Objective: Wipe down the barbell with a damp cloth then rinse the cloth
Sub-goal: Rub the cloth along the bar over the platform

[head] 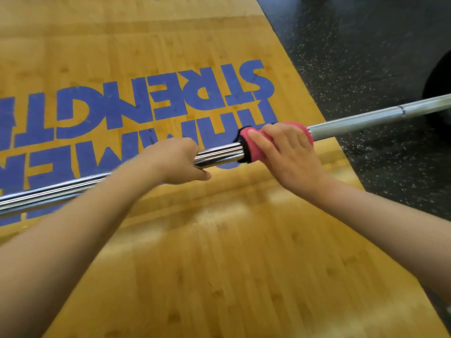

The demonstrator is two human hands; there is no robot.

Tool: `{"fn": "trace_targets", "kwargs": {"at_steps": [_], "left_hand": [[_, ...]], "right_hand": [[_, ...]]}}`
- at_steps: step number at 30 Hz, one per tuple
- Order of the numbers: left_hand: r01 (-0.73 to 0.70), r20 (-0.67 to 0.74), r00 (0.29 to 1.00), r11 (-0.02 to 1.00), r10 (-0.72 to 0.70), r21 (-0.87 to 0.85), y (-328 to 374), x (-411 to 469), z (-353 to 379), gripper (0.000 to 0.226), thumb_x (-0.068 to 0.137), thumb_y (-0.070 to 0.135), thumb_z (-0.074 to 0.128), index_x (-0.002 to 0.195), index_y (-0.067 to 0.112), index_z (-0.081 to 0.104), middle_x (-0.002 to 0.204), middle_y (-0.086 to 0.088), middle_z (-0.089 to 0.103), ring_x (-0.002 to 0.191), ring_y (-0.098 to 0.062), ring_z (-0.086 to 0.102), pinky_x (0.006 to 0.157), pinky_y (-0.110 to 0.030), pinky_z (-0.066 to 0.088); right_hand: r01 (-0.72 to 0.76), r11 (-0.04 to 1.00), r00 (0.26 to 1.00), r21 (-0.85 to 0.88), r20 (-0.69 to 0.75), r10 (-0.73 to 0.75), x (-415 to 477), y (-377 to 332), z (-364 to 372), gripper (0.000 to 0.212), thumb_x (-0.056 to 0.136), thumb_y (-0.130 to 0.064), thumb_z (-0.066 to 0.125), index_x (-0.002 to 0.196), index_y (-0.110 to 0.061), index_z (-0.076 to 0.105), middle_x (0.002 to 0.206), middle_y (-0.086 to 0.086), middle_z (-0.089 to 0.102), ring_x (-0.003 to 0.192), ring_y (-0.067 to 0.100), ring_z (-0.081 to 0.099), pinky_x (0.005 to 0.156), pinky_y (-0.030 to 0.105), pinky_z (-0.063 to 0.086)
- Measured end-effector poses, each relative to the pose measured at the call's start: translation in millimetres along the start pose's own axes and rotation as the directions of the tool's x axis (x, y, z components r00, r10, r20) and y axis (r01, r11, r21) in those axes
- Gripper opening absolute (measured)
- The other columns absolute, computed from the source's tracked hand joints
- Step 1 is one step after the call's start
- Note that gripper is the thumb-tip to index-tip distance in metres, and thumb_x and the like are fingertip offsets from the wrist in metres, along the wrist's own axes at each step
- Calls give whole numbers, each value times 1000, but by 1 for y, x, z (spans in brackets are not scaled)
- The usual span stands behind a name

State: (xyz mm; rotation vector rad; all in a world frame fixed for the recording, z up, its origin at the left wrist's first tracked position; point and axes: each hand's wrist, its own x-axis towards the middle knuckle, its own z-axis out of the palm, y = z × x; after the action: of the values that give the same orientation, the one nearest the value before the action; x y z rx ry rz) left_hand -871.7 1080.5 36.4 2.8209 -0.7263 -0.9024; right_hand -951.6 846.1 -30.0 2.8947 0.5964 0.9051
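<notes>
Over a wood lifting platform (219,276), left hand (178,159) grips the barbell (219,154); right hand (290,152) wraps a pink cloth (246,147) around it, ends cropped.

Left hand (178,159), right hand (290,152) — bare (forearms (378,215) too)

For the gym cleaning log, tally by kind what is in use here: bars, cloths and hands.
Long chrome steel barbell: 1
Pink cloth with a dark edge, wrapped round the bar: 1
Bare hands, left hand on the bar, right hand on the cloth: 2
Total: 4
</notes>
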Motion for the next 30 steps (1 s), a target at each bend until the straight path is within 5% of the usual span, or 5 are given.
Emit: {"fn": "trace_targets", "kwargs": {"at_steps": [6,9,12,20,30], "left_hand": [[35,347,938,988,20,-152,-1,5,-23,41,83,46,68,73,10,54,45,5,55,43,-14,50,55,-25,43],[68,27,997,994,-66,-81,5,-10,-4,34,84,48,66,76,19,50,62,7,55,58,-14,53,55,-26,37],[49,-542,837,976,77,213,9,-26,34,34,82,35,70,78,18,41,67,5,45,60,-20,40,48,-26,17],[84,-669,730,952,142,294,2,-15,44,34,66,7,80,63,13,47,42,1,36,35,-21,28,49,-16,2],[0,283,958,984,50,-177,-2,6,-16,36,83,46,68,85,13,55,69,-2,57,59,-19,53,60,-31,46]], "right_hand": [[-111,994,994,-2,23,111,-14,17,-5,47,96,-18,58,138,-12,38,122,13,47,110,33,45,97,44,34],[-234,972,972,11,-20,235,-10,-8,0,51,89,-4,61,135,-9,41,122,11,40,111,33,41,100,47,32],[-191,979,980,66,-37,194,7,-39,5,54,85,-1,59,134,-10,39,120,10,37,110,31,39,101,46,28],[6,998,999,56,-35,-4,30,-72,11,52,84,0,47,136,-5,40,118,19,58,109,34,43,98,44,34],[-19,998,999,-58,42,21,-16,27,-8,53,93,-10,60,141,-11,38,122,15,50,111,34,49,98,43,35]]}}
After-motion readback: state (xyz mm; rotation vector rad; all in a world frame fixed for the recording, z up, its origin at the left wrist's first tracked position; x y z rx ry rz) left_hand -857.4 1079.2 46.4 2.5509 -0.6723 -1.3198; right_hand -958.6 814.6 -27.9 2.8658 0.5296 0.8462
